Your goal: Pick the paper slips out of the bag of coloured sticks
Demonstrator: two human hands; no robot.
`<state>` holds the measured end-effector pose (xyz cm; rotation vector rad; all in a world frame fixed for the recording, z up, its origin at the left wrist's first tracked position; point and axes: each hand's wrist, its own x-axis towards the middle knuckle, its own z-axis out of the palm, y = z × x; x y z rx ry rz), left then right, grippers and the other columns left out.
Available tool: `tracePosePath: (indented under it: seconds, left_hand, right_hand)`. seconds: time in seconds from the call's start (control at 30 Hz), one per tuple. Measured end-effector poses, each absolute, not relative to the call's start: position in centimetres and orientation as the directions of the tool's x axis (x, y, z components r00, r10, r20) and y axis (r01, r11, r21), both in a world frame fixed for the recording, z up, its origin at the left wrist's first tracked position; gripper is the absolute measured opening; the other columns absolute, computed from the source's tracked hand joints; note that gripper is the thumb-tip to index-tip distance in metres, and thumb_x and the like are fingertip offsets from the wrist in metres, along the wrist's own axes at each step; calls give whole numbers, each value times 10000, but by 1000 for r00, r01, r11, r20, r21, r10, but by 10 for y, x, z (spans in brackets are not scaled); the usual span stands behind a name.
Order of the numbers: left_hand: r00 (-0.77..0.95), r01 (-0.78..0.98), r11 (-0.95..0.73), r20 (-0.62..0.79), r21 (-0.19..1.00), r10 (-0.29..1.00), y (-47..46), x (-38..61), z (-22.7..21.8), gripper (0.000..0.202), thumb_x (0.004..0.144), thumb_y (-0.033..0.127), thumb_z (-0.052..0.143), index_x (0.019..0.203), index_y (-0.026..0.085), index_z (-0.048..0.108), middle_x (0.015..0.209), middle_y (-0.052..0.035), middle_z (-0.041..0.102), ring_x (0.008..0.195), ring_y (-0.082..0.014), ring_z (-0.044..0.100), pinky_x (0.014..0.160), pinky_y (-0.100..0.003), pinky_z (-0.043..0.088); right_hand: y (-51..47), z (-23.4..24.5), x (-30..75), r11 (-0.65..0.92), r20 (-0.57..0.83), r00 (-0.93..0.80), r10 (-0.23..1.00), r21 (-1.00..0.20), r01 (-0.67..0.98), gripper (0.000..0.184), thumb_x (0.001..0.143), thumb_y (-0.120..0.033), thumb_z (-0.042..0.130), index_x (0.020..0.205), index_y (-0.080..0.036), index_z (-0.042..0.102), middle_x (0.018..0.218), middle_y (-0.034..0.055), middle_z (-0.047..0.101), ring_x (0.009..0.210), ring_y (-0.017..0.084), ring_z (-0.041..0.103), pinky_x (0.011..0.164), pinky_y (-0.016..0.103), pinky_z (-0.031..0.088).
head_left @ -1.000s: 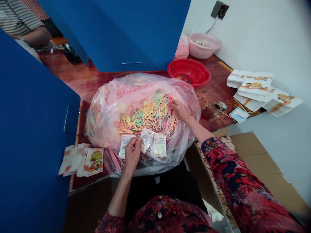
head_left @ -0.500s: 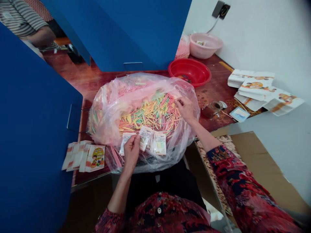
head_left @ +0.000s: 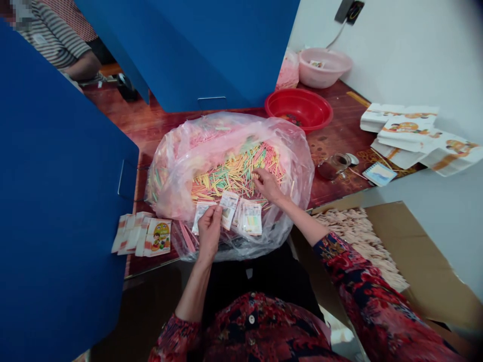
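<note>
A big clear plastic bag (head_left: 177, 166) lies open on the red-brown table (head_left: 339, 136), full of thin coloured sticks (head_left: 230, 173) in yellow, pink and green. My left hand (head_left: 209, 232) is closed on a small printed packet (head_left: 228, 208) at the bag's near edge, with two more packets (head_left: 252, 218) fanned beside it. My right hand (head_left: 266, 185) rests in the sticks just behind the packets, fingers pinched together on some of them.
A stack of printed packets (head_left: 143, 237) lies left of the bag. Blue dividers (head_left: 56, 211) stand left and behind. A red bowl (head_left: 299, 108), a pink bowl (head_left: 324, 65), paper bags (head_left: 411, 133), a small jar (head_left: 332, 166) and a cardboard box (head_left: 426, 271) are to the right. Another person (head_left: 56, 40) sits far left.
My right hand moved from the far right of the stick pile back toward the packets. The left hand kept holding its packet.
</note>
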<state>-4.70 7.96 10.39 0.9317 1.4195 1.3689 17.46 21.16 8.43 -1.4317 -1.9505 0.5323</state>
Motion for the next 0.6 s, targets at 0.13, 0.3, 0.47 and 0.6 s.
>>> tracePosePath:
  seconds: [0.13, 0.3, 0.47, 0.6]
  left_hand:
    - [-278, -109, 95, -122, 990, 953, 80, -44, 105, 367, 868, 529, 685, 834, 166, 721, 726, 14, 624, 687, -114, 505, 662, -218, 416]
    - [-307, -134, 105, -142, 985, 941, 83, -40, 105, 359, 810, 503, 736, 904, 159, 780, 835, -19, 726, 791, -139, 595, 790, -256, 489]
    - [-316, -125, 138, -171, 983, 933, 85, -39, 99, 367, 791, 483, 749, 953, 160, 812, 923, -49, 782, 890, -175, 663, 889, -311, 522]
    - [-273, -118, 133, -161, 984, 948, 84, -37, 95, 364, 807, 487, 736, 966, 171, 824, 950, -50, 793, 899, -180, 676, 903, -322, 530]
  right_hand:
    - [218, 78, 184, 199, 198, -65, 978, -792, 577, 137, 832, -283, 577, 851, -189, 676, 806, 37, 682, 706, 162, 582, 703, 288, 450]
    - [220, 85, 189, -7, 13, 90, 996, -974, 225, 251, 709, -418, 743, 726, -199, 621, 609, -27, 605, 540, 142, 581, 531, 259, 433]
    - [199, 118, 176, -16, -24, 112, 993, -997, -69, 392, 633, -493, 869, 740, -200, 631, 581, -54, 589, 479, 98, 553, 463, 223, 435]
    - [173, 155, 155, 58, 55, 31, 998, -995, -86, 351, 714, -496, 861, 799, -207, 683, 567, -44, 612, 451, 98, 547, 430, 227, 443]
